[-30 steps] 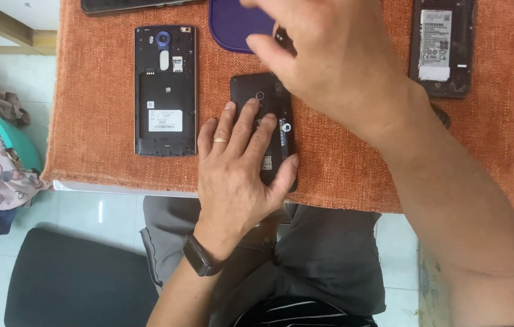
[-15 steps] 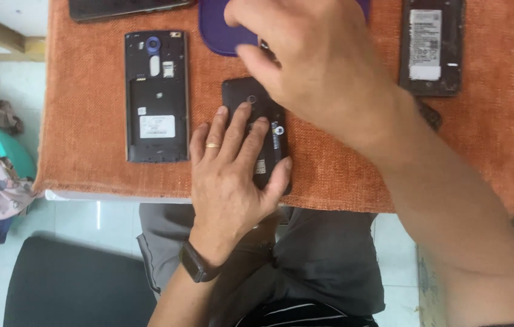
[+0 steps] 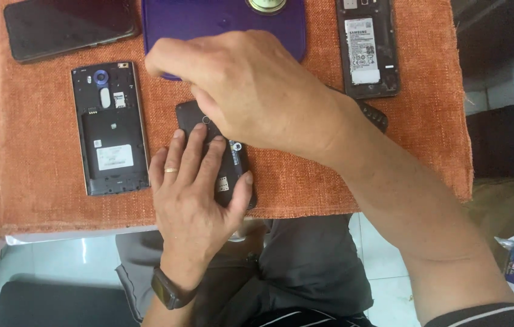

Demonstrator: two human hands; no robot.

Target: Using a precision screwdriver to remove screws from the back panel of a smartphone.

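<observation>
Leftmost, black phone [image 3: 69, 27] face up at far corner of orange cloth [image 3: 39, 181]. Then backless phone [image 3: 110, 128] lying flat. Left hand [image 3: 193, 194] pressed flat on small dark phone [image 3: 216, 151] mid-cloth, thumb hooked round its edge. Right hand [image 3: 251, 91] over its top end, fingers curled, grip unclear. Purple tray [image 3: 220, 24] behind. Opened phone [image 3: 367, 48] far right.

The right hand [image 3: 257, 91] has swung leftward, its fingertips now reaching the purple tray [image 3: 227, 24]. The view has shifted, so the tray shows more fully.
</observation>
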